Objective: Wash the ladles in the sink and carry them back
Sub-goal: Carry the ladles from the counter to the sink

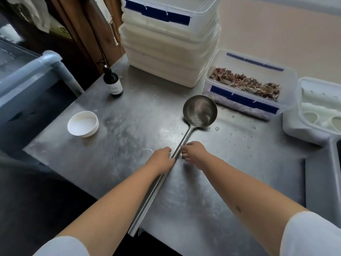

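Note:
A long steel ladle [200, 110] lies on the metal table [129, 115], bowl up and away from me, its handle running down to the table's near edge. My left hand [162, 159] rests against the left side of the handle about midway along it, fingers curled on it. On the handle's right side my right hand [193, 153] touches it with its fingertips, fingers bent. The ladle bowl is wet, and water drops lie on the table to its right. No sink is in view.
A white round bowl [83, 124] and a dark bottle [113, 82] stand at the left. Stacked white lidded boxes [169, 43] are at the back, a clear box of dried leaves [245, 85] to the right, a white tray [317, 111] far right.

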`<state>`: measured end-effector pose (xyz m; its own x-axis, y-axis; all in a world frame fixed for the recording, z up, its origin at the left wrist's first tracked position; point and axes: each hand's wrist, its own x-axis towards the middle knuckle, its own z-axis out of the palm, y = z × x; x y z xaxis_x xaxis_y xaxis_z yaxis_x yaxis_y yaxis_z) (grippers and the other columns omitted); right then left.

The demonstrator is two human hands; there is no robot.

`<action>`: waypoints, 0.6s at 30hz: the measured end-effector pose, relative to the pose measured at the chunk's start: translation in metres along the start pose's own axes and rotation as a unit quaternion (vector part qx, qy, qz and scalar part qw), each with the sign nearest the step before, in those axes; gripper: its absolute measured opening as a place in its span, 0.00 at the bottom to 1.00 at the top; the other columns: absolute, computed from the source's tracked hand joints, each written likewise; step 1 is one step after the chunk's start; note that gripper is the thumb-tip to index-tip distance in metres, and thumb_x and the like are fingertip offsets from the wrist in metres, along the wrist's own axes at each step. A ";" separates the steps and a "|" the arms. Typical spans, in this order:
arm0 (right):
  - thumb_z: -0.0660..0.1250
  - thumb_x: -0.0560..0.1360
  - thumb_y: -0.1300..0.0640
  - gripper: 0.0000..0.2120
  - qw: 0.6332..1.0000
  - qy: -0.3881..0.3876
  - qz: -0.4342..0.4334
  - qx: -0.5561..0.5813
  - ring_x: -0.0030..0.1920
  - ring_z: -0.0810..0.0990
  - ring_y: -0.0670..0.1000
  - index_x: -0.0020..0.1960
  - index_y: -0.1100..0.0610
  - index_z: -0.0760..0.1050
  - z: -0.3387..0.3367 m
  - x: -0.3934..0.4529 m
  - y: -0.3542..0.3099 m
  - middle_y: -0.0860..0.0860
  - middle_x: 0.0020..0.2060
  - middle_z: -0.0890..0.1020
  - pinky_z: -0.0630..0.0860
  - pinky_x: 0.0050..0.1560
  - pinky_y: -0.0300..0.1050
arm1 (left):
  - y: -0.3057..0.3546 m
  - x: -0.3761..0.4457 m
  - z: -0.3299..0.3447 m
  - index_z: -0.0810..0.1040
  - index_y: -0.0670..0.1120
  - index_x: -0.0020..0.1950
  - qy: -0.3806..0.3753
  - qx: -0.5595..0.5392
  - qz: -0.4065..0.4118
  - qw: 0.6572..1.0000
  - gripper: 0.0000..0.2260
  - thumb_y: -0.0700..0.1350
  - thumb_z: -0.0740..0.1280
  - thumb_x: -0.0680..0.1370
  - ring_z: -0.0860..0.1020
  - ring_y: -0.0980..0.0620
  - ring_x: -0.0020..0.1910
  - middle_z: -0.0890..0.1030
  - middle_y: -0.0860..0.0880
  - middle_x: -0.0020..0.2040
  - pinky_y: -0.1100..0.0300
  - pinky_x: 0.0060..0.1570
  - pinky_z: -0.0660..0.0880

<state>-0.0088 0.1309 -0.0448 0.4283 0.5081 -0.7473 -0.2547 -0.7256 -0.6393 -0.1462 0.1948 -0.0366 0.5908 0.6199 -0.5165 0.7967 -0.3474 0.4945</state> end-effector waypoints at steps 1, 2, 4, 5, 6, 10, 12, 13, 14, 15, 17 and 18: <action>0.64 0.76 0.64 0.02 1.000 0.000 0.006 0.019 0.23 0.67 0.47 0.44 0.61 0.72 0.004 0.003 0.000 0.53 0.29 0.70 0.64 0.21 0.38 | -0.001 0.002 0.001 0.75 0.40 0.61 -0.001 -0.002 0.005 1.000 0.16 0.45 0.64 0.76 0.77 0.43 0.56 0.81 0.42 0.56 0.56 0.53 0.72; 0.64 0.76 0.65 0.01 0.999 0.008 0.006 0.031 0.23 0.69 0.47 0.47 0.62 0.74 0.005 0.006 0.000 0.55 0.30 0.72 0.66 0.21 0.37 | 0.001 0.003 0.003 0.76 0.41 0.61 -0.004 -0.005 0.011 1.000 0.15 0.45 0.64 0.76 0.77 0.43 0.55 0.81 0.43 0.55 0.57 0.51 0.71; 0.65 0.76 0.64 0.04 0.999 0.026 0.011 0.045 0.25 0.72 0.49 0.49 0.65 0.76 0.011 0.016 0.002 0.57 0.32 0.75 0.70 0.23 0.38 | -0.001 0.007 0.006 0.77 0.44 0.59 -0.025 -0.013 0.014 0.999 0.13 0.44 0.64 0.75 0.78 0.44 0.53 0.81 0.44 0.54 0.60 0.46 0.69; 0.67 0.75 0.64 0.04 0.998 0.035 0.010 0.048 0.26 0.74 0.50 0.48 0.65 0.76 0.013 0.019 0.002 0.57 0.32 0.76 0.73 0.26 0.40 | -0.001 0.008 0.007 0.77 0.45 0.57 -0.035 -0.015 0.013 0.999 0.11 0.43 0.64 0.75 0.78 0.45 0.50 0.81 0.45 0.52 0.60 0.44 0.69; 0.68 0.75 0.63 0.04 0.998 0.044 0.009 0.048 0.28 0.76 0.51 0.47 0.64 0.77 0.014 0.023 0.003 0.57 0.32 0.77 0.76 0.30 0.42 | -0.001 0.009 0.008 0.76 0.46 0.54 -0.044 -0.014 0.011 0.999 0.10 0.43 0.64 0.74 0.78 0.45 0.47 0.81 0.45 0.50 0.60 0.43 0.70; 0.69 0.75 0.63 0.04 0.997 0.037 0.012 0.065 0.34 0.79 0.53 0.47 0.63 0.76 0.017 0.025 0.005 0.59 0.37 0.78 0.77 0.32 0.42 | -0.001 0.011 0.005 0.73 0.45 0.51 -0.067 -0.019 0.012 0.997 0.07 0.41 0.63 0.73 0.77 0.46 0.44 0.78 0.45 0.47 0.58 0.40 0.71; 0.68 0.76 0.63 0.04 0.996 0.027 0.019 0.086 0.40 0.82 0.56 0.49 0.64 0.76 0.016 0.024 0.006 0.61 0.41 0.80 0.80 0.36 0.44 | -0.003 0.009 0.002 0.73 0.47 0.50 -0.086 -0.045 0.012 0.995 0.07 0.41 0.64 0.73 0.77 0.48 0.44 0.78 0.47 0.47 0.59 0.38 0.70; 0.67 0.76 0.64 0.04 0.995 0.025 0.024 0.099 0.44 0.84 0.58 0.50 0.64 0.75 0.016 0.022 0.006 0.63 0.43 0.81 0.83 0.42 0.47 | -0.003 0.008 0.000 0.72 0.48 0.49 -0.095 -0.058 0.013 0.994 0.07 0.41 0.64 0.73 0.77 0.48 0.44 0.78 0.48 0.46 0.60 0.38 0.71; 0.67 0.76 0.65 0.04 0.993 0.022 0.029 0.116 0.48 0.84 0.60 0.50 0.64 0.75 0.016 0.022 0.007 0.64 0.46 0.81 0.83 0.48 0.51 | -0.004 0.007 -0.001 0.72 0.49 0.48 -0.103 -0.067 0.013 0.992 0.06 0.41 0.64 0.73 0.77 0.49 0.43 0.78 0.48 0.45 0.60 0.39 0.72; 0.66 0.76 0.66 0.03 0.990 0.019 0.033 0.132 0.51 0.84 0.60 0.50 0.64 0.75 0.015 0.019 0.006 0.64 0.48 0.82 0.82 0.53 0.54 | -0.004 0.006 -0.002 0.72 0.49 0.47 -0.110 -0.072 0.013 0.991 0.05 0.41 0.64 0.72 0.78 0.49 0.43 0.78 0.48 0.44 0.59 0.39 0.73; 0.65 0.77 0.67 0.04 0.986 0.008 0.035 0.164 0.53 0.84 0.59 0.51 0.64 0.75 0.014 0.013 0.004 0.61 0.48 0.82 0.81 0.55 0.53 | -0.002 0.003 -0.007 0.73 0.48 0.45 -0.119 -0.095 0.007 0.988 0.03 0.42 0.64 0.72 0.80 0.47 0.44 0.81 0.46 0.43 0.56 0.41 0.76; 0.65 0.77 0.67 0.04 0.983 0.002 0.035 0.179 0.52 0.84 0.58 0.52 0.64 0.76 0.013 0.010 0.003 0.60 0.47 0.82 0.82 0.53 0.50 | 0.000 0.001 -0.010 0.75 0.47 0.44 -0.121 -0.113 0.002 0.986 0.02 0.43 0.64 0.73 0.81 0.47 0.43 0.82 0.45 0.42 0.55 0.41 0.77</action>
<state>-0.0167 0.1399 -0.0566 0.4025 0.4603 -0.7913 -0.5723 -0.5482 -0.6099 -0.1467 0.2022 -0.0306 0.6293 0.4233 -0.6517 0.7614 -0.1680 0.6261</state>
